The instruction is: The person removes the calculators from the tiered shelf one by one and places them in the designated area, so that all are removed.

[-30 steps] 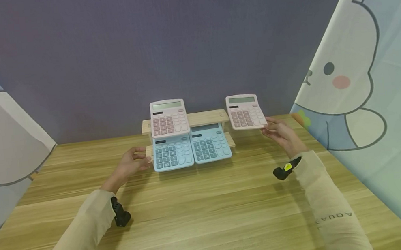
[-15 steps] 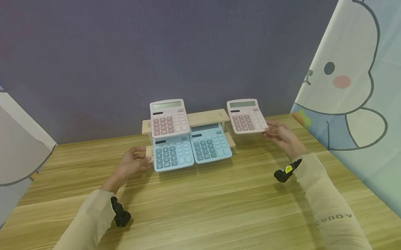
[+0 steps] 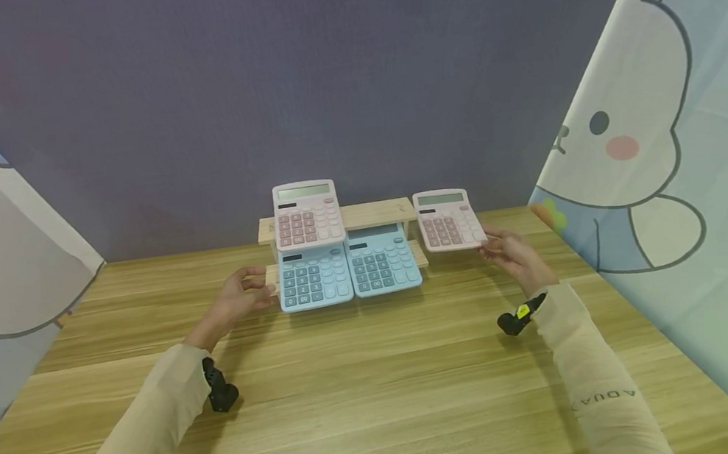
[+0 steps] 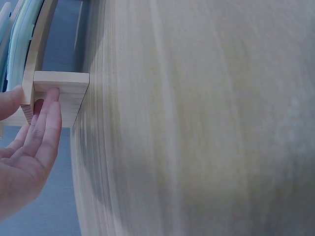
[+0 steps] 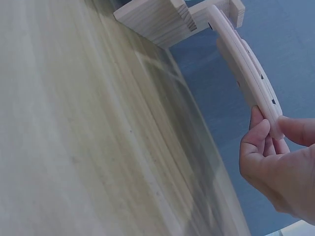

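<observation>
My right hand (image 3: 508, 255) pinches the lower right corner of a pink calculator (image 3: 448, 219), thumb on top and fingers beneath. The calculator is held above the table, just right of a two-tier wooden rack (image 3: 379, 213). In the right wrist view the same pink calculator (image 5: 248, 73) shows edge-on, tilted, its far end near the rack. My left hand (image 3: 242, 293) grips the left end of the rack's lower shelf; the left wrist view shows the thumb above the board (image 4: 37, 64) and fingers under it. A second pink calculator (image 3: 307, 214) lies on the upper shelf's left half.
Two blue calculators (image 3: 314, 276) (image 3: 384, 260) sit side by side on the lower shelf. The rack stands at the back of a wood-grain table (image 3: 368, 389), before a dark blue wall (image 3: 349, 80). Cartoon-print curtains (image 3: 634, 139) flank both sides.
The pink calculator in my right hand has come down and slightly toward me, staying right of the rack. My left hand and the rack have kept their place.
</observation>
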Demonstrator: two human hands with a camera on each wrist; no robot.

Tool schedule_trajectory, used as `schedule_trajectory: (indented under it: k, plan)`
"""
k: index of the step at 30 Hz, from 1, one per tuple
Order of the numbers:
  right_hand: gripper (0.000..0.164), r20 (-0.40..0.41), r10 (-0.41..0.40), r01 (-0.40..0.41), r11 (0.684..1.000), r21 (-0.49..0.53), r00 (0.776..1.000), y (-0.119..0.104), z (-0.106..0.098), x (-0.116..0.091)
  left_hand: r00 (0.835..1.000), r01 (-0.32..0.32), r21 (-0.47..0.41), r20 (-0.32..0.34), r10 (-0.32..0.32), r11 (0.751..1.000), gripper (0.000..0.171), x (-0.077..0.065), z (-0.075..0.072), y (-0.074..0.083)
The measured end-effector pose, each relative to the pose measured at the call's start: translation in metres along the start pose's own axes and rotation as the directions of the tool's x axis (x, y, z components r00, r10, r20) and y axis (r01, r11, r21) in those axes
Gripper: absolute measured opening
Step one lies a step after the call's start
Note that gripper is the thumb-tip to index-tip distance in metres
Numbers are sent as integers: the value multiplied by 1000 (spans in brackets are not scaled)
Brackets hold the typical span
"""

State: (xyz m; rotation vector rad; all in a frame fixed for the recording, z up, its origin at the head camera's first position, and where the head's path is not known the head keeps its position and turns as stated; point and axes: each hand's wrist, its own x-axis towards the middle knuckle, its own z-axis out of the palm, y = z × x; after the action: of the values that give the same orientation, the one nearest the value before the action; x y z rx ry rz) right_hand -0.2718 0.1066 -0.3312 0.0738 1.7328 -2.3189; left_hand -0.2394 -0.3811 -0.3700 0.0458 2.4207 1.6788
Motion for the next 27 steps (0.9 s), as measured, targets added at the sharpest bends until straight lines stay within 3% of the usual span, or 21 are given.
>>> schedule_trajectory:
  k: [27]
  plan:
    - [61, -19, 60, -61, 997, -41, 998, 18, -9, 7, 1000, -16, 24, -3, 16, 1000, 57, -2, -1, 1]
